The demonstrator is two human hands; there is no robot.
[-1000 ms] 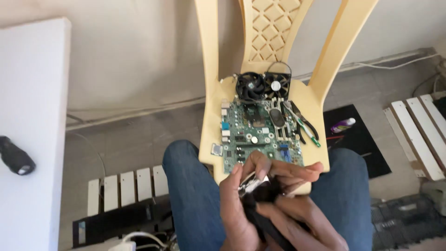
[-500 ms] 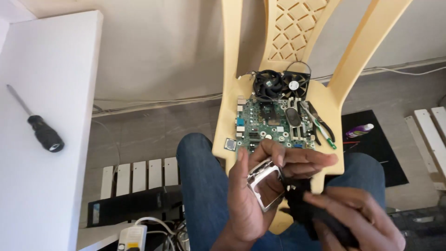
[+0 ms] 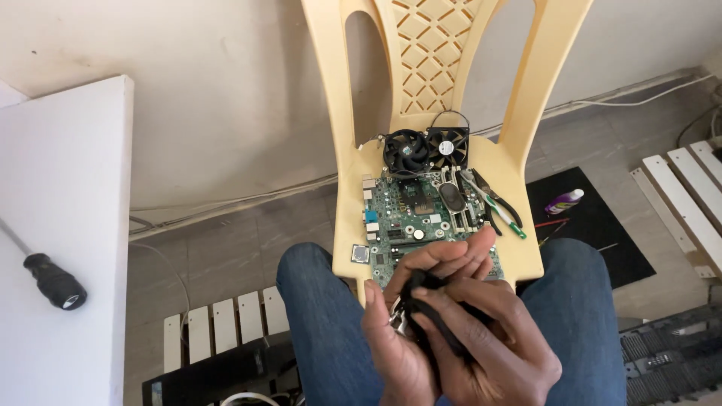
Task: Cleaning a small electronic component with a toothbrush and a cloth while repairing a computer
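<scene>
Concrete floor and a cream plastic chair (image 3: 519, 259) filled the frame's middle, a green circuit board (image 3: 410, 214) on its seat. Low in the centre, the left hand (image 3: 402, 353) curled around a small metal frame (image 3: 396, 310), mostly hidden, its direction unclear. The right hand (image 3: 496, 346) pinched a black cloth (image 3: 436, 319) against it

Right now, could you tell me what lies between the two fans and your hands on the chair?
In the head view, the green circuit board lies between them.
</scene>
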